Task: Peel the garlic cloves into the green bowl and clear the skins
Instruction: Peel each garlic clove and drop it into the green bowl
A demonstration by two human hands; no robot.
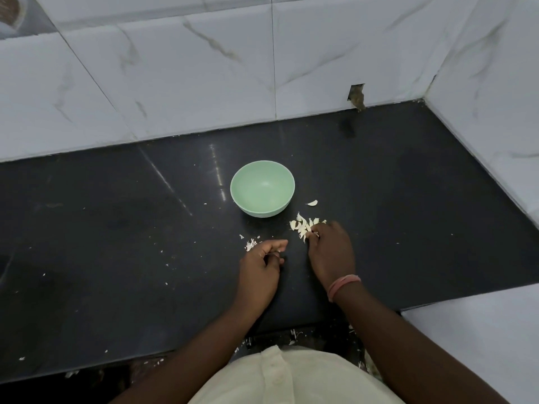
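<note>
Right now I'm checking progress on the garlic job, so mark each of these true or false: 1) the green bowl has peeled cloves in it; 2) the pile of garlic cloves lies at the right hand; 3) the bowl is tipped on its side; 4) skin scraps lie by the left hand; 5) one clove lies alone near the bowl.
1) False: the pale green round bowl looks empty.
2) True: the pile of white garlic cloves lies at the right hand, whose fingers touch it.
3) False: it stands upright on the black stone counter.
4) True: papery white skin scraps lie beside the left hand.
5) True: a single white clove lies right of the bowl.
</note>
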